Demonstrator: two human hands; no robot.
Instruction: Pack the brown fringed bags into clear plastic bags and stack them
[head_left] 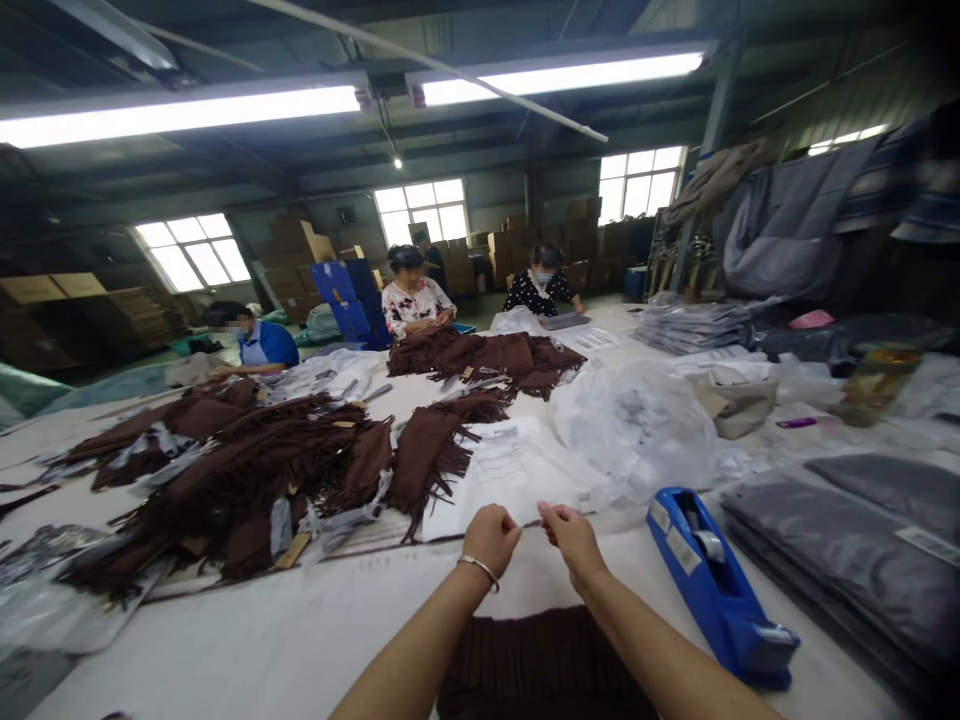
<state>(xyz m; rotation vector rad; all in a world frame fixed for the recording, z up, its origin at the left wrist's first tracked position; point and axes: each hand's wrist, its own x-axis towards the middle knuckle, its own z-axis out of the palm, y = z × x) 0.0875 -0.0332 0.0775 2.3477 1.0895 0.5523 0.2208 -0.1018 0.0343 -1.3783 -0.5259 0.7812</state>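
Observation:
Over the near edge of a white plastic bag with printed lines [517, 465], my left hand [491, 540] is closed, its fingers curled in. My right hand [571, 538], a short way to the right, pinches with thumb and forefinger. Whatever lies in either set of fingers is too small or hidden to make out. Below my forearms is a folded dark brown fringed cloth [544, 660], partly covered by my right arm. A blue tape dispenser [712, 590] stands just right of my right hand.
Brown fringed scarves [292, 460] with tags cover the left of the table. Clear plastic bags [637, 420] pile up at centre right. Grey packed textiles [847, 540] lie at right, near a jar [877, 385]. Several co-workers [416, 290] sit across the table.

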